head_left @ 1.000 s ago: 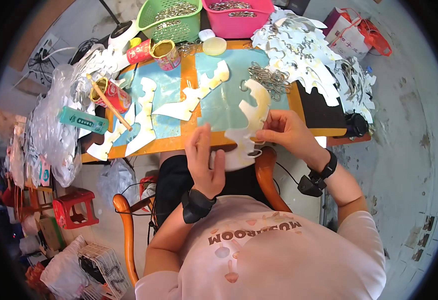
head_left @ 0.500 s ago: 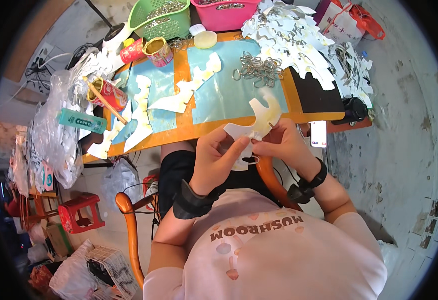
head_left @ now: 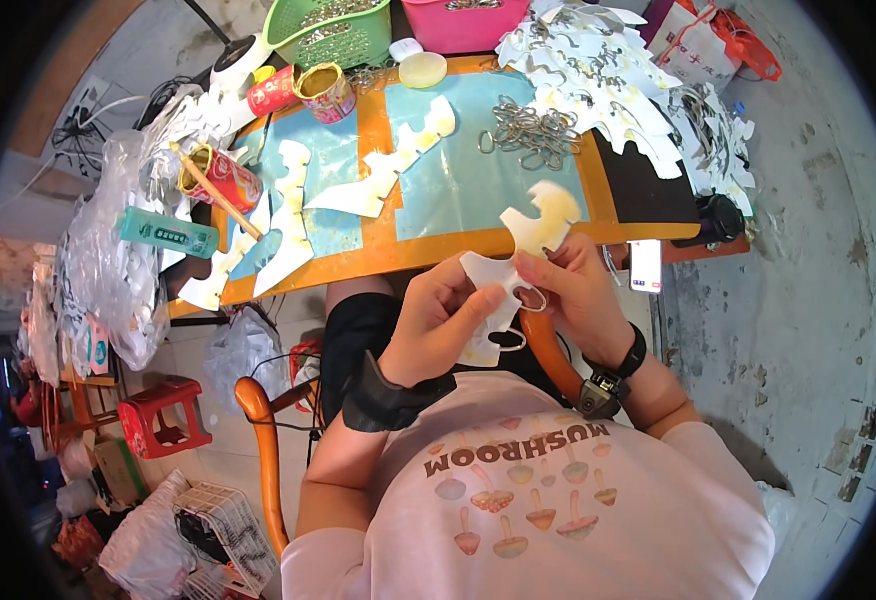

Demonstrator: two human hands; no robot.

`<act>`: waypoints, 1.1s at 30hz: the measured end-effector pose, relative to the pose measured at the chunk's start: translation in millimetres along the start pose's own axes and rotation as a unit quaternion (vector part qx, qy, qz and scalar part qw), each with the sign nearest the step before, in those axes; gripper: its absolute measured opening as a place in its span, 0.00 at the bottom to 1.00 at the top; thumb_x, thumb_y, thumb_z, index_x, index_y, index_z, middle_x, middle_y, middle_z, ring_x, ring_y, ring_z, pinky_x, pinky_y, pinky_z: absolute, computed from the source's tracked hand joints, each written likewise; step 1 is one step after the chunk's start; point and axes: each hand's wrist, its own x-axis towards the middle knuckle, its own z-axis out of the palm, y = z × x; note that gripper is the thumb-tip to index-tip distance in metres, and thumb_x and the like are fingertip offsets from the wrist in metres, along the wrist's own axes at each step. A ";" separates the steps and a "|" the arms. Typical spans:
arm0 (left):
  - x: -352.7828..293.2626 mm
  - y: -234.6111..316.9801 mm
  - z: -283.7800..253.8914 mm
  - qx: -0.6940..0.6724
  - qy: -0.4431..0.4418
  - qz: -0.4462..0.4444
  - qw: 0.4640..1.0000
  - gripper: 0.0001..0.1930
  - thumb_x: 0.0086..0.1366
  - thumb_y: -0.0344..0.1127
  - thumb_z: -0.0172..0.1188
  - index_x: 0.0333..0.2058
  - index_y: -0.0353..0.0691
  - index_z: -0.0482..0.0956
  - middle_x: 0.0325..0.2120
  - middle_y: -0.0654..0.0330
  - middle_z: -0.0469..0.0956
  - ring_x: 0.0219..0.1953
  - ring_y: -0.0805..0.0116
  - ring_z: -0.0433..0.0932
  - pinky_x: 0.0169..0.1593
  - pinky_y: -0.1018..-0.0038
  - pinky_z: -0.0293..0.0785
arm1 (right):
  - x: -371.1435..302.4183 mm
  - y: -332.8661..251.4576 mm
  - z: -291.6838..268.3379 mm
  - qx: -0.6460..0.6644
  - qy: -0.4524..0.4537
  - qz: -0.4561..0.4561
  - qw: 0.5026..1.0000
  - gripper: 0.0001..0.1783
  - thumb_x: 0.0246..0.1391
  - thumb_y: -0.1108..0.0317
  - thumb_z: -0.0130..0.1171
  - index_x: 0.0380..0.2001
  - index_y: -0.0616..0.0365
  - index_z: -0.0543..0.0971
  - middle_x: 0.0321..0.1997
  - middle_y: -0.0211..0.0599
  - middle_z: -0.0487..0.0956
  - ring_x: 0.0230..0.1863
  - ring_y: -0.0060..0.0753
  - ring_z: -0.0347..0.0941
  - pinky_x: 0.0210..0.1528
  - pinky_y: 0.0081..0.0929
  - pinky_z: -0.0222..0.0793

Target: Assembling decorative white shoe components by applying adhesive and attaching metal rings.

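Note:
Between my hands, above my lap, is a white notched piece (head_left: pixel 541 222) of sheet material with yellowish smears near its upper end. My left hand (head_left: pixel 443 322) grips its left side, thumb on top. My right hand (head_left: pixel 580 300) pinches its middle, thumb pressed down beside a metal ring partly hidden by the fingers. Another metal ring (head_left: pixel 508 341) sits at a notch in the lower part. On the table ahead lie similar white notched strips (head_left: pixel 290 225) with yellowish edges, and a heap of loose metal rings (head_left: pixel 533 133).
An open tin (head_left: pixel 326 95) and a red tin (head_left: pixel 238 185) with a wooden stick stand on the table. Green (head_left: pixel 333 40) and pink (head_left: pixel 463 25) baskets of metal parts sit behind, beside piled white pieces (head_left: pixel 598 85). A phone (head_left: pixel 645 266) is at the table's right edge.
My right thumb and fingers have shifted on the white piece, which has turned slightly; a ring beside my right thumb now shows. The view has moved a little.

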 end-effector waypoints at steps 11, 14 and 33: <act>4.6 -3.8 -2.3 -0.006 -0.036 -0.034 0.999 0.13 0.74 0.33 0.52 0.49 0.29 0.75 0.38 0.55 0.82 0.39 0.71 0.81 0.44 0.78 0.74 | -0.5 21.6 -25.4 0.043 -0.088 0.052 0.994 0.29 0.55 0.58 0.67 0.56 0.62 0.73 0.44 0.34 0.77 0.36 0.22 0.74 0.34 0.20 0.67; 0.9 -4.1 -3.9 0.019 -0.042 -0.061 0.997 0.13 0.74 0.33 0.52 0.49 0.29 0.75 0.38 0.56 0.82 0.39 0.72 0.81 0.43 0.78 0.74 | 1.1 1.7 -31.9 -0.034 -0.175 0.092 0.980 0.34 0.51 0.55 0.69 0.57 0.63 0.73 0.44 0.35 0.77 0.40 0.23 0.73 0.35 0.20 0.68; -0.4 4.0 -5.2 0.033 -0.010 0.024 0.999 0.13 0.73 0.35 0.56 0.49 0.30 0.77 0.33 0.67 0.79 0.32 0.85 0.71 0.34 0.84 0.68 | 7.4 -6.3 -11.7 -0.096 -0.013 0.040 0.994 0.14 0.55 0.69 0.68 0.43 0.61 0.77 0.34 0.30 0.79 0.24 0.13 0.68 0.22 0.13 0.59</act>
